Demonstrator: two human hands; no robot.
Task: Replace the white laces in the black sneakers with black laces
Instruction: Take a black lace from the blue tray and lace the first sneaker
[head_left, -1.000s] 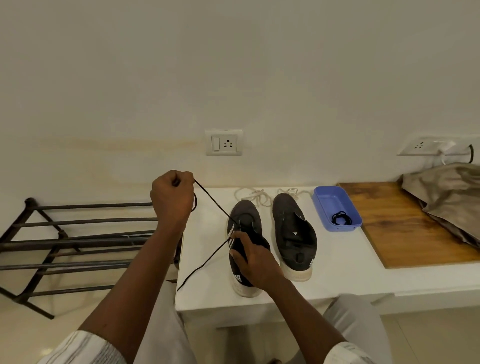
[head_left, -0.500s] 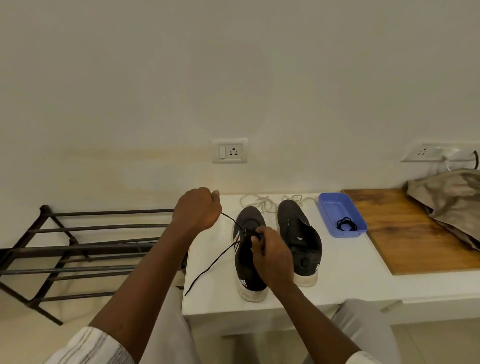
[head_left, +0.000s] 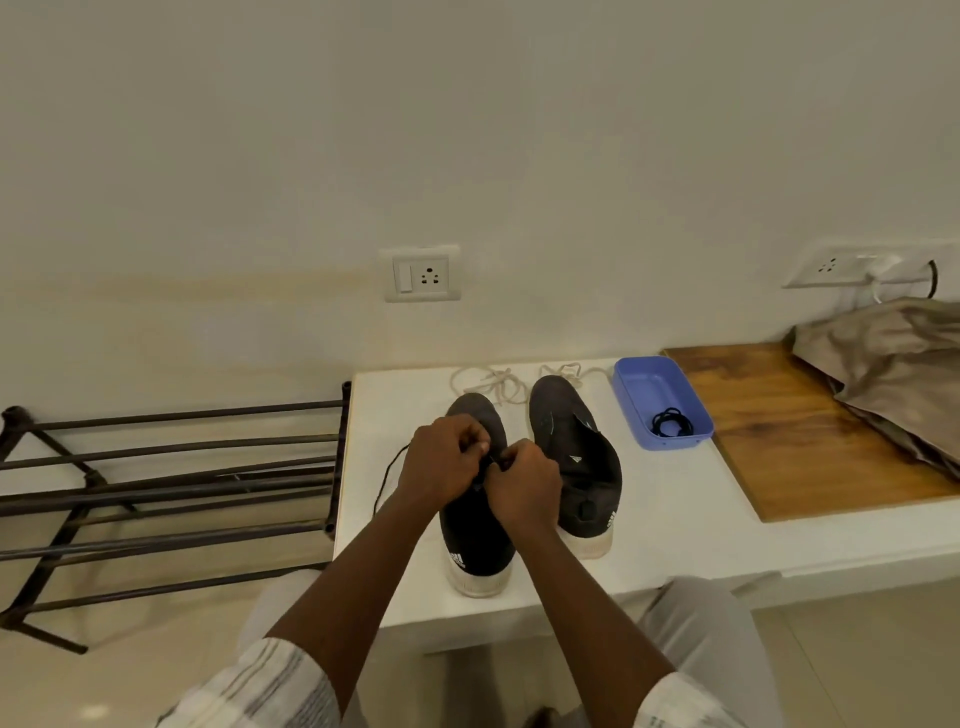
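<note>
A: Step in hand?

B: Threading the first shoe. Both hands meet over the nearer sneaker (head_left: 478, 535), centre of frame. The left hand (head_left: 441, 462) has its fingers curled, pinching the black lace (head_left: 387, 478), whose slack loops toward the left edge of the white table (head_left: 675, 525). The right hand (head_left: 524, 488) pinches the same lace, fingertips against the left's. The knuckles hide the eyelets.

A: Other items?

B: The white laces (head_left: 493, 382) lie loose beyond the toes. The second sneaker (head_left: 571, 457) shows no lace. The spare black lace (head_left: 671, 422) lies coiled in the blue tray (head_left: 639, 382), right of centre.

A: Next?

B: Judgement: feed the tip through the next eyelet with a fine pinch, then draw the slack even.
</note>
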